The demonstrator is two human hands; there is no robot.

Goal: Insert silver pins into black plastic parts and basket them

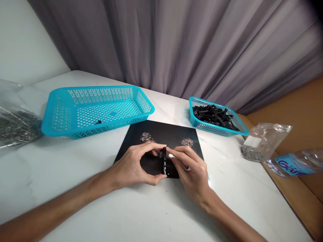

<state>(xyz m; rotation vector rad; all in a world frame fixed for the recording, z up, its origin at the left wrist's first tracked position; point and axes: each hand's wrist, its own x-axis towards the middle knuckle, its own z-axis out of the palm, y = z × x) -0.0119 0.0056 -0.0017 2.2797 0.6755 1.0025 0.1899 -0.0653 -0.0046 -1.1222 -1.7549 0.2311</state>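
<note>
My left hand (131,164) grips a narrow black plastic piece (165,162) by its two ends, between thumb and fingers, and holds it upright above a black mat (171,131). In my right hand (193,168) is a thin silvery tool (172,156), whose tip points at the black piece; its exact kind is mostly hidden by the fingers. On the mat, past my hands, lie a pile of small metal parts (146,137) on the left and another small pile of metal parts (187,142) on the right.
A large blue basket (113,126) with one small black piece stands at the back left. A smaller blue basket (217,130) full of black pieces is back right. Plastic bags of metal parts (19,127) (252,153) lie at both sides. A water bottle (295,164) lies far right.
</note>
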